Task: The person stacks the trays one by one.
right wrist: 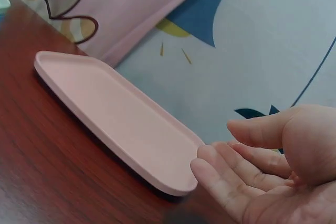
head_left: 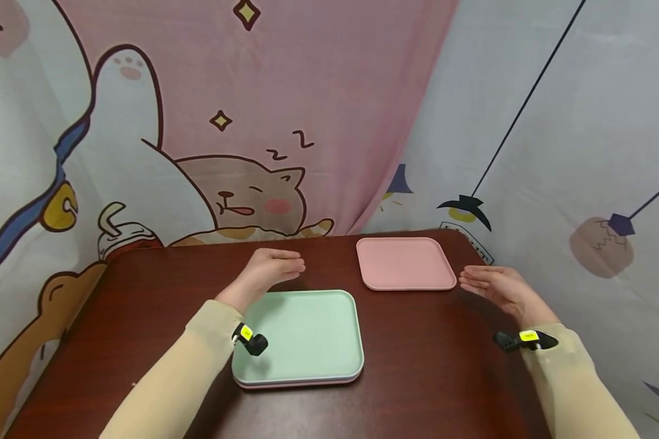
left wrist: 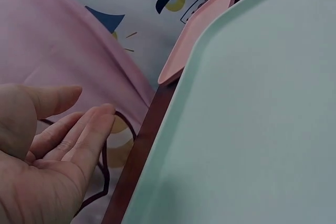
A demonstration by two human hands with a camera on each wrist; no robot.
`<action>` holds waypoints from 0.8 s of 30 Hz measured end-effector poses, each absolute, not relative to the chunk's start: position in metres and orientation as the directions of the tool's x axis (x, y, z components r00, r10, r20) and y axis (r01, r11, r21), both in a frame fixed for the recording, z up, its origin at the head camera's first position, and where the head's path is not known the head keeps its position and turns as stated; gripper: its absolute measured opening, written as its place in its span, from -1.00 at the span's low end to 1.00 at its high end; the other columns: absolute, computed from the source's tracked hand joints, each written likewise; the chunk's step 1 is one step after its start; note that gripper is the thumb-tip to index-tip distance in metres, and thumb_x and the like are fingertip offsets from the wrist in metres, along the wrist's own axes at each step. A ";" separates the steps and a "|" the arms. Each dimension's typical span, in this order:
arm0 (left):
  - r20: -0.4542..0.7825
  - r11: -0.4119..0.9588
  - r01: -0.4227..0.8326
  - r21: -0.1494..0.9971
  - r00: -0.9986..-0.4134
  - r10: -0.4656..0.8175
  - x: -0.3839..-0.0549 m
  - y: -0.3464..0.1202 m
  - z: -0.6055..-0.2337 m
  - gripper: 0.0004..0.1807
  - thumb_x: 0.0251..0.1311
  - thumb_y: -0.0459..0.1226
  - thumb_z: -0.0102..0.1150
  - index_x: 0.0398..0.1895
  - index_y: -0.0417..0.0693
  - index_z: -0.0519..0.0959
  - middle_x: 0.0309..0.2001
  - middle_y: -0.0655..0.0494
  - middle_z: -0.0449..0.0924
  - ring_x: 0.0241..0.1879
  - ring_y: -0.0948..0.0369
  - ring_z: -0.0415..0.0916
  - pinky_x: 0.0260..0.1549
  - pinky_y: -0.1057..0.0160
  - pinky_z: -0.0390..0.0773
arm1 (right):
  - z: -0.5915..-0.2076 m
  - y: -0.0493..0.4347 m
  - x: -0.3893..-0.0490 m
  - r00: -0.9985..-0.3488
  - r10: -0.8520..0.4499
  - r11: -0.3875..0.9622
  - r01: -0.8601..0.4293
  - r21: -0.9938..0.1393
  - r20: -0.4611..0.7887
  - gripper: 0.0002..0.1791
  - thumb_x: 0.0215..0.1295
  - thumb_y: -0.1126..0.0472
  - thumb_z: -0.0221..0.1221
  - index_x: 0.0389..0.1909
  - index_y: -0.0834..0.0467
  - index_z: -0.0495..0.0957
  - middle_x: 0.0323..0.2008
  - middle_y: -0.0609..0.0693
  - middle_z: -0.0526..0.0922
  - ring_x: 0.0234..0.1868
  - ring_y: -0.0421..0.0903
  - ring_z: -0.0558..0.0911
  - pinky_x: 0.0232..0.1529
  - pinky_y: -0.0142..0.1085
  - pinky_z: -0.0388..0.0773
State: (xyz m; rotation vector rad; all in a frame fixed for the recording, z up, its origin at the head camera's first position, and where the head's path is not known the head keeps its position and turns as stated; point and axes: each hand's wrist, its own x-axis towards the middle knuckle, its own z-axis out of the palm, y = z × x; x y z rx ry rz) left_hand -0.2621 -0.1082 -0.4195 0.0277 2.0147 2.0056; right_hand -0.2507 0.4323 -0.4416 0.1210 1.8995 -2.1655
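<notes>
A mint-green tray lies on the table, stacked over another tray whose pinkish edge peeks out beneath it. My left hand hovers over its far left corner, fingers extended and holding nothing; the left wrist view shows the palm and the thumb apart from the fingers. Toward the back right lies a pink tray. Beside its right edge is my right hand, fingers lightly bent with nothing in them. In the right wrist view, the fingertips overlap the near end of the pink tray.
The dark reddish-brown table backs onto a curtain with cartoon animals and lamps. More of that printed cloth hangs close along the right side. A camera is strapped to each wrist.
</notes>
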 end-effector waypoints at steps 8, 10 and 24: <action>-0.211 0.026 -0.210 0.977 -0.956 0.201 -0.279 -0.070 -0.428 -0.59 0.40 -0.42 0.34 0.26 -0.40 0.59 0.10 -0.22 0.71 0.12 -0.05 0.70 0.13 0.09 0.69 | -0.450 0.440 -0.268 -0.958 -0.044 -0.013 0.284 -0.959 -0.283 -0.84 0.62 0.38 0.09 0.04 0.24 0.62 -0.11 -0.03 0.74 -0.04 -0.05 0.78 0.16 -0.08 0.69; -0.214 0.032 -0.213 0.977 -0.954 0.208 -0.282 -0.061 -0.431 -0.59 0.41 -0.43 0.33 0.26 -0.43 0.58 0.08 -0.23 0.72 0.11 -0.05 0.70 0.12 0.09 0.70 | -0.454 0.441 -0.272 -0.955 -0.015 0.013 0.296 -0.955 -0.296 -0.75 0.62 0.34 0.12 0.18 0.33 0.57 -0.13 -0.04 0.74 -0.05 -0.05 0.78 0.14 -0.10 0.70; -0.243 0.084 -0.229 0.970 -0.939 0.245 -0.305 -0.010 -0.435 -0.61 0.39 -0.44 0.32 0.19 -0.51 0.57 0.01 -0.24 0.74 0.06 -0.08 0.72 0.09 0.10 0.72 | -0.466 0.439 -0.291 -0.946 0.010 0.193 0.320 -0.927 -0.324 -0.35 0.64 0.23 0.14 0.51 0.54 0.20 0.01 0.01 0.72 -0.01 -0.11 0.76 0.18 -0.16 0.68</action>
